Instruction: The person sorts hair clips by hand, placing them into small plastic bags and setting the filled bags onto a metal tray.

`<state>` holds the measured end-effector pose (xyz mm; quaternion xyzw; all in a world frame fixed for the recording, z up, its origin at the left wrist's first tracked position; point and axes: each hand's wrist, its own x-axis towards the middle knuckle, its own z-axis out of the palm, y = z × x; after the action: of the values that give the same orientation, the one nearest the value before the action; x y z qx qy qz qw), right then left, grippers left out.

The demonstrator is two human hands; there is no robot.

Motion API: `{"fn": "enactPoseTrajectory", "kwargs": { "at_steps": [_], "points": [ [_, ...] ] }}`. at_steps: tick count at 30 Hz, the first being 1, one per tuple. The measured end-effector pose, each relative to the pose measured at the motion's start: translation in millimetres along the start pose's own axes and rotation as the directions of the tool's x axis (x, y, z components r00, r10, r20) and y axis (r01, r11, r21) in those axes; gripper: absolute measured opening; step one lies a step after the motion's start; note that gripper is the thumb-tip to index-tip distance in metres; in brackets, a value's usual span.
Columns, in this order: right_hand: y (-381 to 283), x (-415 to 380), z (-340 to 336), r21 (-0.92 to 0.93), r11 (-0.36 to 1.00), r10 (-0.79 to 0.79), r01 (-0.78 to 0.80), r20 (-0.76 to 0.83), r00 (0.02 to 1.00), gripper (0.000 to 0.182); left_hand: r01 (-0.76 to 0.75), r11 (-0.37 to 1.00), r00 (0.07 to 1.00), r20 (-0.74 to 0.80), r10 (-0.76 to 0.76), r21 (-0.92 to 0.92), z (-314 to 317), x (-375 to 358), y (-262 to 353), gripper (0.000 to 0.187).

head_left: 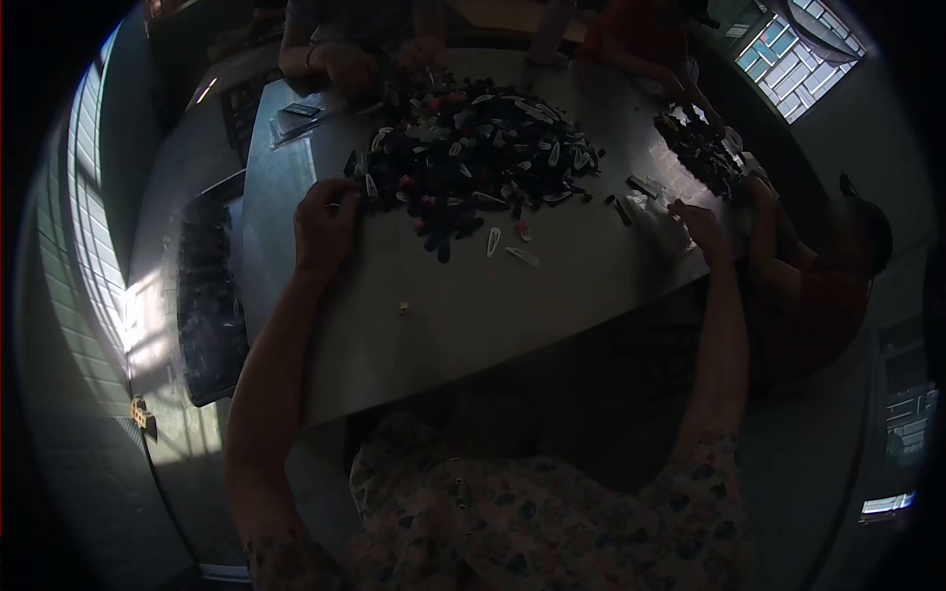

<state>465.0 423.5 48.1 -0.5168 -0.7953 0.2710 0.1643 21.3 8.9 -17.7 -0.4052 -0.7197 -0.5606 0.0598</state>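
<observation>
A large heap of snap hair clips (473,148), mostly dark with some white and a few red or pink, covers the far half of the metal table (473,305). My left hand (327,225) rests at the heap's left edge, thumb and fingers pinched together; what they hold, if anything, I cannot make out. Over on the right, my right hand (706,232) has its fingertips closed at the edge of a clear plastic bag (652,203). Two loose white clips, one upright (493,241) and one slanted (522,256), lie nearer me, in front of the heap.
A small yellowish piece (403,307) lies on the near tabletop. Flat packets (298,116) sit at the far left corner. Another dark pile (698,148) is at the right, by a person in red (828,305). Other people's hands (389,67) work across the table. A dark crate (209,295) stands left.
</observation>
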Motion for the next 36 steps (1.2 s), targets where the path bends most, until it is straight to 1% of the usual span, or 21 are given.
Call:
{"fn": "enactPoseTrajectory", "kwargs": {
  "at_steps": [3,5,6,8,9,11,12,14,15,17,18,19,20,22,23,25,26,28,29,34,36],
  "points": [
    [11,5,-7,0.096,0.990,-0.101,0.100,0.008,0.995,0.043,-0.027,1.000,0.999,-0.021,0.027,-0.002,0,0,0,0.015],
    [9,-3,-13,0.211,0.939,-0.265,0.271,-0.055,0.963,0.040,0.017,1.000,1.000,-0.020,-0.017,0.002,0,0,-1,0.015],
    [4,-4,-15,0.211,0.939,-0.266,0.273,-0.057,0.962,0.040,0.015,1.000,1.000,-0.021,-0.015,0.001,0,1,-1,0.015],
    [-9,-1,-16,0.361,0.929,-0.044,0.085,-0.119,0.992,0.042,0.051,0.998,0.998,-0.025,-0.052,-0.031,0,0,-1,0.015],
    [-15,0,-15,0.363,0.928,-0.044,0.085,-0.119,0.992,0.042,0.050,0.998,0.998,-0.024,-0.051,-0.029,0,0,1,0.015],
    [-26,2,-13,0.381,0.892,-0.164,0.243,-0.229,0.960,0.044,-0.003,0.999,0.997,-0.073,0.000,-0.033,1,1,6,0.016],
    [-41,-5,-8,0.384,0.889,-0.169,0.249,-0.230,0.958,0.044,-0.006,1.000,0.997,-0.079,0.004,-0.030,2,1,9,0.016],
    [-85,-24,15,0.443,0.768,-0.358,0.462,-0.300,0.884,0.043,-0.035,0.996,0.994,-0.109,0.026,-0.087,4,3,17,0.018],
    [-99,-15,28,0.381,0.849,-0.249,0.366,-0.322,0.913,0.033,-0.044,0.996,0.991,-0.126,0.034,-0.072,2,5,24,0.018],
    [-150,-39,66,0.368,0.697,-0.520,0.616,-0.332,0.787,0.031,0.151,0.959,0.988,0.081,-0.135,-0.239,-1,9,41,0.022],
    [-179,-51,85,0.316,0.621,-0.613,0.718,-0.375,0.695,0.028,0.272,0.942,0.949,0.216,-0.229,-0.196,-6,13,54,0.028],
    [-202,-58,105,0.219,0.610,-0.669,0.762,-0.373,0.643,0.026,0.394,0.867,0.896,0.339,-0.287,-0.306,-9,17,69,0.037],
    [-224,-65,123,0.124,0.589,-0.722,0.799,-0.364,0.588,0.024,0.516,0.761,0.827,0.460,-0.323,-0.394,-10,19,80,0.046],
    [-275,-80,154,-0.062,0.307,-0.890,0.950,-0.371,0.264,0.023,0.706,0.366,0.708,0.597,-0.378,-0.606,-6,28,80,0.054],
    [-293,-88,172,-0.033,0.284,-0.892,0.958,-0.375,0.252,0.023,0.697,0.378,0.716,0.570,-0.403,-0.609,-10,31,80,0.054],
    [-317,-106,200,-0.184,0.163,-0.964,0.969,-0.241,0.116,0.030,0.755,0.090,0.647,0.715,-0.266,-0.650,-21,37,80,0.045],
    [-322,-109,214,-0.166,0.150,-0.963,0.975,-0.247,0.106,0.030,0.747,0.100,0.654,0.701,-0.285,-0.657,-24,33,71,0.045],
    [-322,-115,241,-0.160,0.059,-0.986,0.985,-0.163,0.033,0.036,0.622,0.194,0.776,0.565,-0.280,-0.759,-22,21,45,0.044],
    [-319,-118,246,-0.146,0.056,-0.986,0.988,-0.163,0.032,0.036,0.622,0.196,0.775,0.559,-0.294,-0.758,-22,20,35,0.044],
    [-309,-119,233,-0.084,0.143,-0.966,0.986,-0.231,0.120,0.041,0.604,0.328,0.780,0.455,-0.429,-0.727,-17,17,41,0.031],
    [-306,-111,227,-0.059,0.180,-0.954,0.982,-0.253,0.159,0.039,0.582,0.392,0.803,0.428,-0.414,-0.713,-13,15,40,0.031]
  ]
}}
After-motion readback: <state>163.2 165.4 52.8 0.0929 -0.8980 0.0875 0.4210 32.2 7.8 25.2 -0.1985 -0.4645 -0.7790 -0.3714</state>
